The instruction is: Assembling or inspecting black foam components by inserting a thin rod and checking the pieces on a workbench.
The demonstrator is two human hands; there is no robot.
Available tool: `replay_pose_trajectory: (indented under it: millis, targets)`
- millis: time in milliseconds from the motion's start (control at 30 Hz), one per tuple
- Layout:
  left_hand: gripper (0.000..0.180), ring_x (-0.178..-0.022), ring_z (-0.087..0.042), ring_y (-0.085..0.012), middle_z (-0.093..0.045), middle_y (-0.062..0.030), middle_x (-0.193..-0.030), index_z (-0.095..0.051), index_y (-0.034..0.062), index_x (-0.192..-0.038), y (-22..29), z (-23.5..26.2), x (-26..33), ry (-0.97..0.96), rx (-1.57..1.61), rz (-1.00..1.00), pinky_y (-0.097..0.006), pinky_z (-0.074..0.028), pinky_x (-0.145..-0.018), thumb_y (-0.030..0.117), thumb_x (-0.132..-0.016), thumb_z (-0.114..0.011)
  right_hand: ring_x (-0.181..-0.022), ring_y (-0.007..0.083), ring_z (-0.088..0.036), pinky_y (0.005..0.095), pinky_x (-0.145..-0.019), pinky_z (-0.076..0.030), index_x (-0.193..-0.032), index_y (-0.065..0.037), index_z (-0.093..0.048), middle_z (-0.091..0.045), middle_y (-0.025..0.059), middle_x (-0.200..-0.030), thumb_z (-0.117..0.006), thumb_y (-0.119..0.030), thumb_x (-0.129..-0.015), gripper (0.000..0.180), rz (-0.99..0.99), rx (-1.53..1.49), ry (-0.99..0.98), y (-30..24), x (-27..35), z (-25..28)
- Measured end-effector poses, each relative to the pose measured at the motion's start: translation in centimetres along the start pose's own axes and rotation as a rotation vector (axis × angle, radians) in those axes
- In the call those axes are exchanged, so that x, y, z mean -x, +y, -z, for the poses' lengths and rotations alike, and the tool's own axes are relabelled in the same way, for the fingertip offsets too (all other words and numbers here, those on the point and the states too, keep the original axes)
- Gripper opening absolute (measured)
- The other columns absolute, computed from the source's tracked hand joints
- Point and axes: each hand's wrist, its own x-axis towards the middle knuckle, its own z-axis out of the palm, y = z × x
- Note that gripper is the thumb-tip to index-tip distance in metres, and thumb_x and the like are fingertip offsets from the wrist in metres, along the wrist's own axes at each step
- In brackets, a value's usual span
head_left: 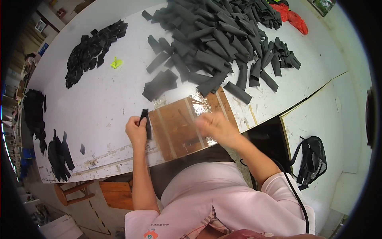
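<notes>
My left hand (135,130) is closed around a narrow black fabric strip (149,130), thumb on top, at the left edge of a brown board (170,131) covered with clear tape. The strip stands out above and below the fingers. Over the right part of the board is my right hand (217,127), smeared by motion, so its fingers and anything in them cannot be made out. Beyond the board lies a big heap of dark grey folded fabric pieces (223,36), a few of them close to its far edge (160,84).
Black pieces form a pile (89,51) at the far left, with a yellow-green scrap (115,63) beside it. More black strips (59,155) lie at the left edge. A red plastic bag (292,20) is at the back right. A black mesh bag (312,159) rests on the right-hand table.
</notes>
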Motion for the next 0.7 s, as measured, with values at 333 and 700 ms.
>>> replay_pose_trajectory:
  millis: [333, 700]
  targets:
    - [0.045, -0.073, -0.055, -0.0105, -0.058, -0.0069, -0.081, -0.041, 0.0, -0.109, 9.9, 3.5, 7.5, -0.648, 0.561, -0.042, -0.021, -0.044, -0.064, -0.007, -0.069, -0.06, -0.058, 0.0079, -0.049, 0.0206, -0.052, -0.041, -0.087, 0.004, -0.054, -0.054, 0.0024, -0.067, -0.065, -0.019, -0.075, 0.028, -0.044, -0.237, -0.11, 0.2, 0.3, -4.4]
    - [0.045, -0.074, -0.055, -0.0105, -0.058, -0.0071, -0.081, -0.041, 0.0, -0.109, 8.7, 2.8, 9.2, -0.507, 0.482, -0.164, -0.022, -0.043, -0.067, -0.006, -0.069, -0.061, -0.055, 0.0043, -0.049, 0.0183, -0.049, -0.041, -0.063, 0.001, -0.051, -0.05, 0.0004, -0.062, -0.064, -0.011, -0.075, 0.021, 0.122, -0.091, 0.032, 0.8, 0.7, -5.2]
